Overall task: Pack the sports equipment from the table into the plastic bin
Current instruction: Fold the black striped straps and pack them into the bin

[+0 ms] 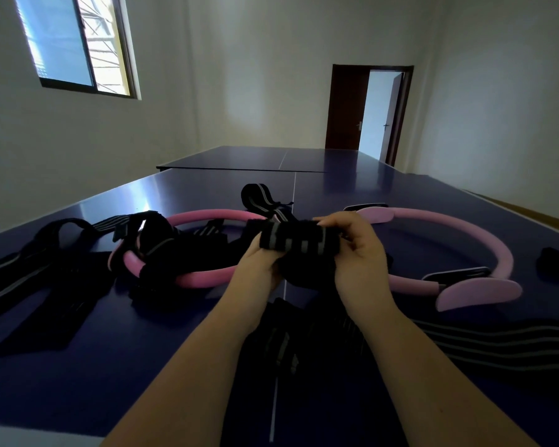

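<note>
While left hand (258, 267) and right hand (360, 253) both clench the rolled black wrap (299, 241), a slack grip could let it unroll onto the pink ring (207, 217).

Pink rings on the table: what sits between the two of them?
Head view: the left hand and right hand grip a rolled black striped wrap there, between the darker pink ring and the paler pink ring.

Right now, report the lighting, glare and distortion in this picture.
Head view: dim, bluish, lit from the window and open doorway; a glare patch on the table behind the pink ring; black straps sink into shadow; wide-angle lens bends walls and table edges; the rolled strap gripped by the left hand and right hand looks slightly soft.
</note>
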`<state>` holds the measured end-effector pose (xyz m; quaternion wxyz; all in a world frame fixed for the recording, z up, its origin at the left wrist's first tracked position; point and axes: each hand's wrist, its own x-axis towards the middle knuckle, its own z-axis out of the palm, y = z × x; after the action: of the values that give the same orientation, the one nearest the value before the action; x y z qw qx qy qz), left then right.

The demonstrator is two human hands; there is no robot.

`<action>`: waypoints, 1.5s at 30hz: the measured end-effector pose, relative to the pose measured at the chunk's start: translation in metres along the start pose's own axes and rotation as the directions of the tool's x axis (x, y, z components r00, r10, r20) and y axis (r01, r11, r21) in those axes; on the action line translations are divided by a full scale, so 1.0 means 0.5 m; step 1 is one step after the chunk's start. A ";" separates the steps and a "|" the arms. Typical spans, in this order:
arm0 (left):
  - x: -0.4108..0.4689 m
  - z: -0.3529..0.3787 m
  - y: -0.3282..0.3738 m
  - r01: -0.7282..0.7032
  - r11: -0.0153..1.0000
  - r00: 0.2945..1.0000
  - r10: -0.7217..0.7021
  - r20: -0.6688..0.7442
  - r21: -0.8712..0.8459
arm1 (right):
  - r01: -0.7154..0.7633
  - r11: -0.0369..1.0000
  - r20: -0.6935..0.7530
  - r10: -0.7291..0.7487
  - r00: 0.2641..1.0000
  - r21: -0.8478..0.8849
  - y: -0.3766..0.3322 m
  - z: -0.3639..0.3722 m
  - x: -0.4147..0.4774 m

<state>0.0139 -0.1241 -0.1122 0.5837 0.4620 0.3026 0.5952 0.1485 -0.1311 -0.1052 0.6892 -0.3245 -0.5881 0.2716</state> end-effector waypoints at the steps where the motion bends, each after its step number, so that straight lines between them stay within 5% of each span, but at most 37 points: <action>1: 0.003 0.003 0.005 0.008 1.000 1.000 -0.008 0.000 -0.029 | -0.008 0.999 -0.017 0.009 1.000 0.037 0.002 -0.001 0.001; 4: 0.014 0.002 0.014 0.111 0.986 0.994 -0.113 -0.001 -0.127 | -0.020 0.997 -0.025 0.021 0.999 0.070 0.010 -0.001 0.006; 6: 0.010 0.000 0.007 0.106 0.994 0.994 -0.106 0.025 -0.021 | 0.001 0.998 -0.022 0.000 1.000 0.057 0.016 0.000 0.009; 9: 0.011 -0.005 -0.008 -0.027 0.984 0.999 0.032 -0.025 0.175 | -0.048 0.994 0.043 0.044 0.998 0.098 0.015 -0.001 0.008; 15: 0.018 -0.010 0.001 -0.230 0.947 0.941 0.275 -0.195 0.225 | -0.225 0.971 0.141 0.212 0.967 0.083 0.009 0.005 0.002; 20: 0.018 -0.014 0.001 -0.337 0.926 0.928 0.358 -0.109 0.171 | -0.146 0.970 0.192 0.184 0.964 -0.196 0.021 0.015 0.000; 23: 0.020 -0.013 0.000 -0.286 0.958 0.958 0.285 -0.025 -0.028 | -0.091 0.986 0.171 0.114 0.979 -0.140 0.012 0.005 0.005; 28: 0.017 -0.010 0.014 0.004 0.954 1.000 -0.012 -0.027 -0.301 | 0.010 0.991 0.148 0.011 0.989 -0.136 0.024 0.006 0.003; 35: 0.022 -0.018 -0.006 0.053 0.992 0.998 -0.055 -0.013 -0.112 | 0.065 0.995 0.057 -0.061 0.996 -0.076 0.035 -0.002 0.009; 41: 0.010 -0.027 0.011 -0.040 0.997 0.998 0.043 0.048 -0.069 | -0.102 0.993 0.101 0.096 0.990 0.059 0.027 -0.007 0.012; 45: 0.004 -0.026 0.016 -0.067 0.991 0.991 0.079 0.107 -0.115 | -0.158 0.987 0.077 0.160 0.984 -0.022 0.024 -0.007 0.017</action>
<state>-0.0007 -0.1208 -0.1095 0.6024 0.4720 0.2187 0.6054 0.1532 -0.1175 -0.1095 0.6391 -0.3650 -0.5891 0.3336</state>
